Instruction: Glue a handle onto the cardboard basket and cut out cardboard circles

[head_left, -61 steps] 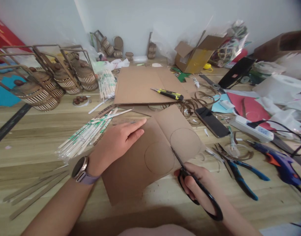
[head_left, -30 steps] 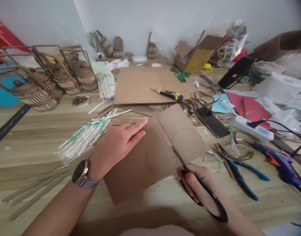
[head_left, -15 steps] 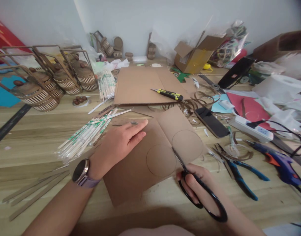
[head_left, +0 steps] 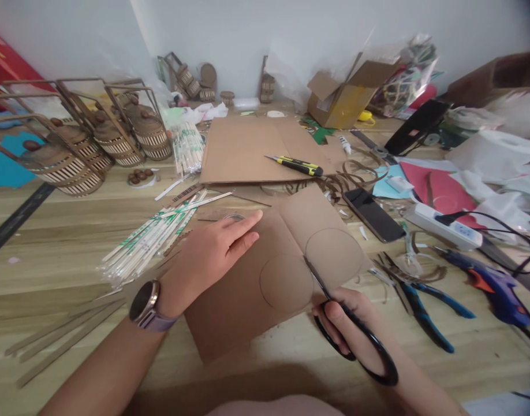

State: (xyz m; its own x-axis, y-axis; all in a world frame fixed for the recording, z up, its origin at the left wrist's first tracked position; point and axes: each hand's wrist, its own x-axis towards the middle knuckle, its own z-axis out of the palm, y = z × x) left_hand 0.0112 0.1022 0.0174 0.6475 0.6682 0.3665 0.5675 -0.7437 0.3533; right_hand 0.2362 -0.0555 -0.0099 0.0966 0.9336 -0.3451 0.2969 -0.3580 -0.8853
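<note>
Brown cardboard sheet (head_left: pixel 230 312), lying aslant at the centre of the frame on a wood-grain table (head_left: pixel 52 231), marked with a left circle (head_left: pixel 286 283) and a right circle (head_left: pixel 334 257), one on each side of a crease (head_left: pixel 293 231). Left hand (head_left: pixel 208 248): palm down, fingers extended and gripping nothing, laid over the upper-left edge of the sheet, presumably to keep it from sliding and to leave both outlines uncovered. Right hand (head_left: pixel 360 306): curled firmly around the black handles of the scissors (head_left: pixel 380 345), right of centre, with the blades pointing up and left between the circles (close to the lower end of the crease). Depth of the blades in the card hard to tell, the join being narrow and dark.

Near the right hand: pliers (head_left: pixel 421 306), handles spread. Upper centre: yellow-and-black cutter (head_left: pixel 297 166), resting on a larger cardboard piece (head_left: pixel 243 144), apparently set beyond the work to free the near surface. Left of the left hand: wrapped sticks (head_left: pixel 152 237), bundled loosely.
</note>
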